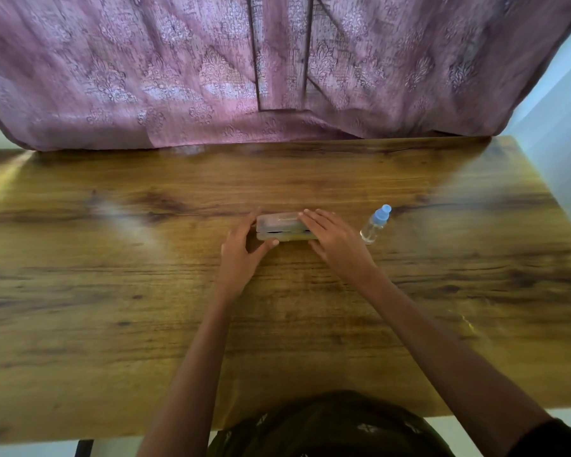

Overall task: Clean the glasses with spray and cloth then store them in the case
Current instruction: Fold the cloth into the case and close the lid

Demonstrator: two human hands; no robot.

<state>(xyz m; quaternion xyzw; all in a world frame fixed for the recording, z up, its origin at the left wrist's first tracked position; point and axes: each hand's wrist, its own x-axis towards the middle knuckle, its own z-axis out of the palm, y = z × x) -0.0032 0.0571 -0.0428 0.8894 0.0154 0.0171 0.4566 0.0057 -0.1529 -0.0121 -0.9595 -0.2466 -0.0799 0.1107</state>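
So the case (279, 225) is sitting mid tabletop (145, 291), lid showing a thin dark gap along the front. Left hand (239, 250) is gripping its left end, thumb in front, fingers curling behind. Right hand (333, 239) is lying flat on the lid, fingers straight. Spray bottle (374, 225) is standing just right of that hand, with a purple curtain (211, 77) hanging behind.

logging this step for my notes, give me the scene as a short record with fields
table: brown wood-grain table
case: translucent grey rectangular plastic glasses case, flat mid-table, dark slit along its front
left: left hand grips the case's left end, thumb in front
right: right hand rests straight fingers on the lid
bottle: small clear spray bottle with blue cap, standing right of the case, apart
glasses, cloth: not in plain view
backdrop: purple patterned curtain
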